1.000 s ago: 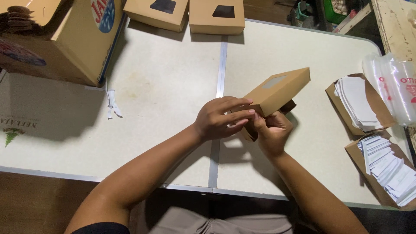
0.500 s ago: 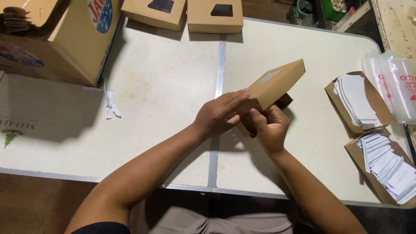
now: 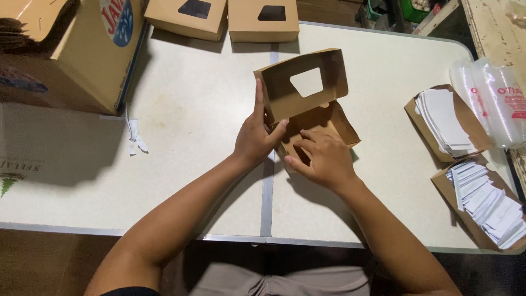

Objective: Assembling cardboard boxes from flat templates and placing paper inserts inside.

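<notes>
A small brown cardboard box (image 3: 307,104) with a cut-out window in its lid now stands open on the white counter (image 3: 192,137), where half a second ago it was shut and tilted up off the surface between both hands. The left hand (image 3: 256,137) grips the raised lid's left edge, thumb inside and fingers behind, while the right hand (image 3: 320,159) rests curled in the box's tray, its grip closed on nothing visible. Two finished windowed boxes (image 3: 224,16) sit at the far edge, a large carton (image 3: 71,55) to the left, and trays of white paper slips (image 3: 466,159) to the right.
</notes>
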